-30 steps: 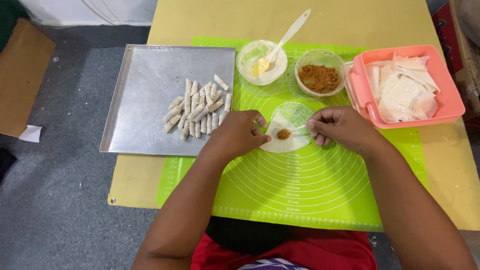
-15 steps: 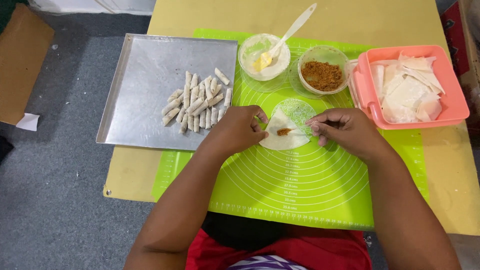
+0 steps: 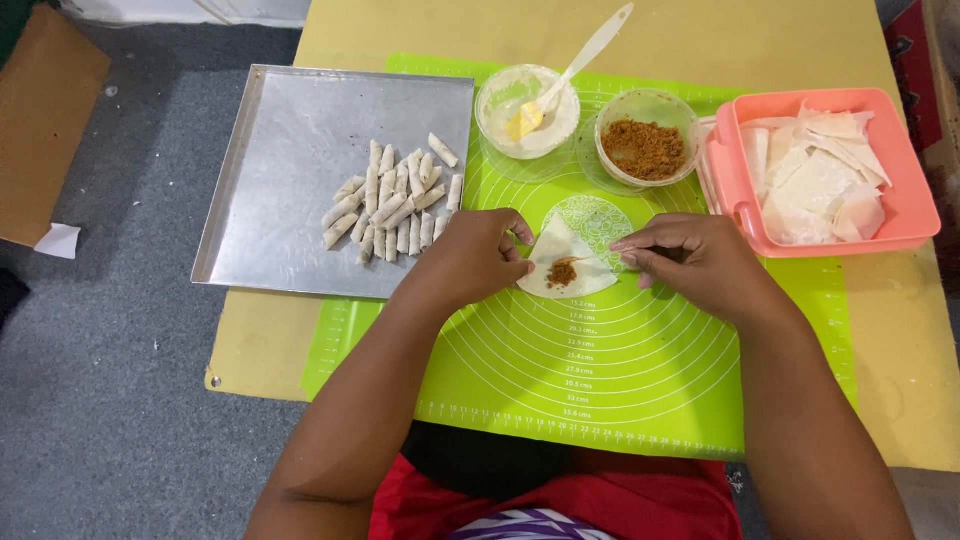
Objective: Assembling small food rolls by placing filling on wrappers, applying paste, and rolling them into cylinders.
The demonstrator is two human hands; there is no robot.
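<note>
Green mat [image 3: 600, 400] centre: your left hand [image 3: 478, 255] and right hand [image 3: 695, 262] pinch the wrapper [image 3: 560, 262] edges, filling [image 3: 562, 273] mid-sheet. Keep the filling central, fold snug, roll tight like the rolls [image 3: 392, 205] on the tray [image 3: 290, 130].

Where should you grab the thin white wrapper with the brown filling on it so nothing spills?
Probably by the two side edges of the wrapper, coming in from left and right as the left hand and right hand are. It lies flat and floppy on the green mat, and the brown filling sits mid-sheet, so pinching clear of the middle seems safest.
</note>
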